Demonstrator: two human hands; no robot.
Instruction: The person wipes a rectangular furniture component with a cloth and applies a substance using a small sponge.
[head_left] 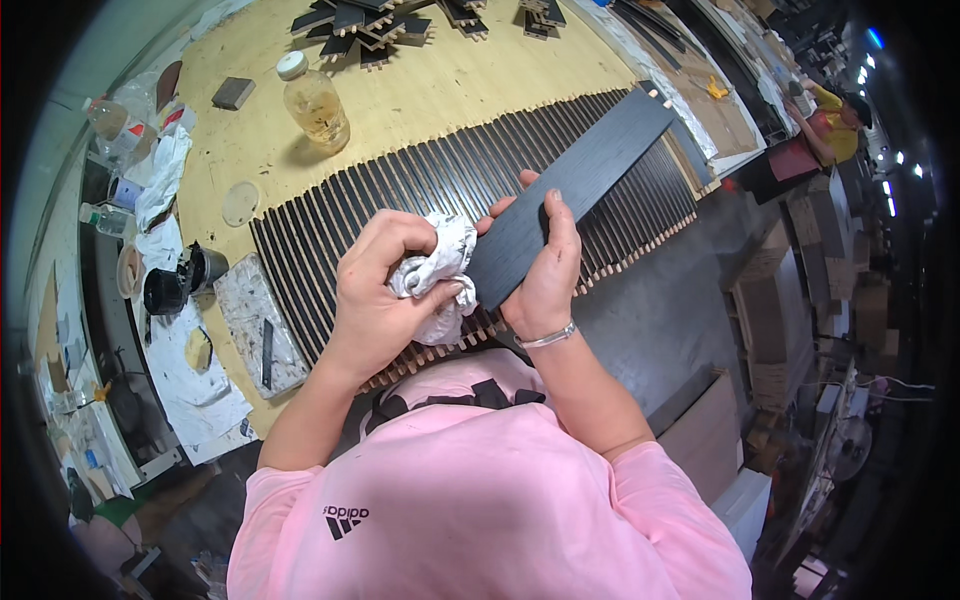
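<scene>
Slat row [440, 180]: black stripes, light tan tips
Board [580, 195] above slat row: charcoal, faint streaky grain
Rag [440, 262] above slat row: white, kinda smudged dark
Jar [318, 112] beyond slat row: murky yellow-brown, white lid [292, 65]
Shirt [460, 500]: pink, black print

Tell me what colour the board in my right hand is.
Dark grey, almost black; the board in your right hand shows best in the head view.

It was a woodworking workshop: dark wooden slats [345, 217] with pale dowelled ends lined a spotted worktable [400, 95], similar pieces [362, 28] lay heaped farther back, and a co-worker [838, 135] stood off right.
</scene>
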